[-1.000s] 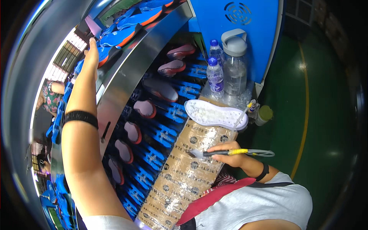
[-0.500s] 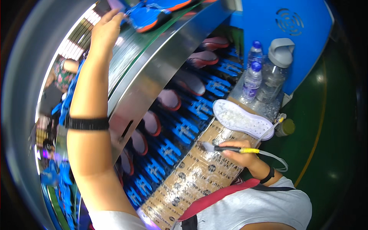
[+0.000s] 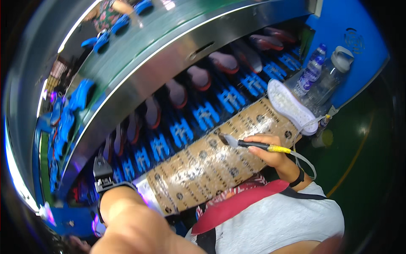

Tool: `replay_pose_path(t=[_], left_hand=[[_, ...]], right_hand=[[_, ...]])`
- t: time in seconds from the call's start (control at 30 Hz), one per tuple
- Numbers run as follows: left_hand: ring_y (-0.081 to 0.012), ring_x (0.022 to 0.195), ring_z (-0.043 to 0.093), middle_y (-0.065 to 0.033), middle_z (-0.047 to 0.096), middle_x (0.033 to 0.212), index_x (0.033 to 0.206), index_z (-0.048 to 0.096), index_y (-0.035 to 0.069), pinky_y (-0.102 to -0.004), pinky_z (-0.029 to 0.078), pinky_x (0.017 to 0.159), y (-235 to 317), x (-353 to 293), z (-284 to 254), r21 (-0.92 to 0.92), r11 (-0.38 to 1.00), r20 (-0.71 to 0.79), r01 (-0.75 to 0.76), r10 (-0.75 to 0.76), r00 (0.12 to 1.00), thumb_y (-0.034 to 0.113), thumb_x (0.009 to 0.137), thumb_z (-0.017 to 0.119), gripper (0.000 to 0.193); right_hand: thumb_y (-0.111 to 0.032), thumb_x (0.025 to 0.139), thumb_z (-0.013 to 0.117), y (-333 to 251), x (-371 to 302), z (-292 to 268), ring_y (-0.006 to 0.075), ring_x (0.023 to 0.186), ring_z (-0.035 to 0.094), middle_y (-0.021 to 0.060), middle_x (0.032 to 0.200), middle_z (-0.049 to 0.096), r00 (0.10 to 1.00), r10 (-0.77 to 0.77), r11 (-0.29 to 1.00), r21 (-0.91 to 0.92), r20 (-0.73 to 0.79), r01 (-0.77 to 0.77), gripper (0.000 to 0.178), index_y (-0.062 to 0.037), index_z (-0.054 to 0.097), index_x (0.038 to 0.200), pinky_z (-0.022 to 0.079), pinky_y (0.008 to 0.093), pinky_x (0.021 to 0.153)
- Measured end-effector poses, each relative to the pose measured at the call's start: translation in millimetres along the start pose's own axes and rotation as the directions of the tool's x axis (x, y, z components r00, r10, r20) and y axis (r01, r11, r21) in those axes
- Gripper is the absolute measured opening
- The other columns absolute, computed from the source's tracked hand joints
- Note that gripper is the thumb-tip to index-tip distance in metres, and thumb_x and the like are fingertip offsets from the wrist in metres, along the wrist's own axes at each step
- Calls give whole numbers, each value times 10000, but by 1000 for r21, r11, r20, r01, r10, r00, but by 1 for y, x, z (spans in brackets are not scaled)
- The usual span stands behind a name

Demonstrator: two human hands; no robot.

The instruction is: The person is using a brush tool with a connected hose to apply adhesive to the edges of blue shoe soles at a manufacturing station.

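Observation:
My right hand (image 3: pixel 270 153) is closed around a brush (image 3: pixel 249 144) with a black handle, a yellow-wrapped end and a pale tube trailing from it. The bristles are at a ledge (image 3: pixel 186 169) covered in brown printed paper and shiny clear film; whether they touch it I cannot tell. Above that hand, at the ledge's far right end, lies a white shoe sole (image 3: pixel 308 119) with whitish clumps on it. My left arm comes in at the lower left, wearing a black band with a dark device (image 3: pixel 102 172); the left hand itself is hidden.
Beyond the ledge runs a row of blue brackets (image 3: pixel 206 117), with greyish, red-edged soles (image 3: pixel 198 77) behind them. A metal rail (image 3: pixel 169 55) borders a green belt carrying blue shoe pieces (image 3: pixel 81 95). Bottles (image 3: pixel 310 76) stand by a blue panel (image 3: pixel 368 63) at the right.
My left arm has come down from the blue and orange shoe at the upper left to the lower left. My right hand keeps the brush near the ledge. The view has swung.

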State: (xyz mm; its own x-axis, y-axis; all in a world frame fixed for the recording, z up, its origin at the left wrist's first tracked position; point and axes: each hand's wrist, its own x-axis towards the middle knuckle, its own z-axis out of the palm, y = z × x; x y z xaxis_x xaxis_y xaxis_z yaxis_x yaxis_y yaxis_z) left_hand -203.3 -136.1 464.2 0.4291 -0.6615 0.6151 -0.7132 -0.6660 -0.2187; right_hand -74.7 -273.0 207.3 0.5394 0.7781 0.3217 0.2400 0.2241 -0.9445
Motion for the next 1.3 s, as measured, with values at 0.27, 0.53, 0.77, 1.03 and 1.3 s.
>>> replay_pose_path(t=[0.27,0.53,0.77,1.03,1.3], left_hand=[[-233,1209,467,-142,527,1266,1244,532,30,-318,317,1022,-74,-67,-48,428,676,-174,600,-590,789,67,876,487,372],[-346,963,583,-206,621,1007,1040,606,15,-387,431,856,-154,-263,-135,665,124,-337,737,-830,444,324,855,586,361],[-189,890,620,-131,646,988,1046,598,-45,-283,478,793,-116,-260,-141,346,296,-679,891,-576,455,195,921,544,276],[-222,912,555,-150,559,1115,1110,569,-35,-314,451,824,4,-194,-75,-68,514,-994,855,-106,-15,173,835,620,348],[-383,1276,308,-211,225,1416,1381,172,-31,-515,266,1051,22,-182,-42,-603,18,-40,-798,-999,7,279,754,647,846]], right_hand=[[-46,754,659,-33,-42,29,227,740,656,152,843,668,997,23,998,-64,-69,-28,240,2,652,989,485,287,661],[-59,766,659,-42,-68,31,217,760,664,143,875,676,984,-127,981,-159,-123,107,245,-13,651,1007,493,280,678],[-97,781,667,-39,-58,33,185,815,661,134,927,681,987,-54,994,-99,-152,39,256,-16,654,1023,489,255,718],[-113,780,670,-32,-41,44,183,789,659,126,900,683,988,-46,995,-93,-150,33,240,-38,663,1009,488,266,703],[-116,780,669,-20,-38,49,165,739,651,113,857,683,984,-94,992,-94,-152,80,226,-42,667,994,480,262,670]])
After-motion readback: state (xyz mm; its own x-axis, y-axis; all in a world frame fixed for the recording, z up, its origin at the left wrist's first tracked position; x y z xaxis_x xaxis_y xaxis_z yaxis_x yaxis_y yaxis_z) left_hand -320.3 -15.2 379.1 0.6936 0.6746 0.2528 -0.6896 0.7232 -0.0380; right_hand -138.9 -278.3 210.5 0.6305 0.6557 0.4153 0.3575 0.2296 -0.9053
